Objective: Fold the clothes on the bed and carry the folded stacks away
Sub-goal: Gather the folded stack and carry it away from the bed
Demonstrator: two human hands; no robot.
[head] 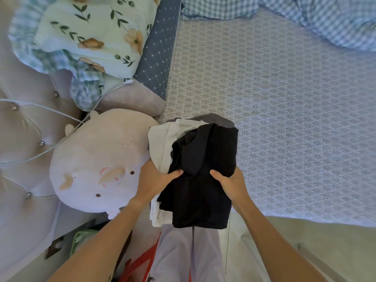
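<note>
One head-worn wide-angle view looks steeply down, close over the bed (284, 119) edge, apparently from a standing person, edges bowed.

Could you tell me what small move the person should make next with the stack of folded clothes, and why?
Probably lift the stack straight up and draw it back off the bed. Both the left hand and the right hand already grip its sides, thumbs on the black top garment, and its near end overhangs the bed edge.
</note>
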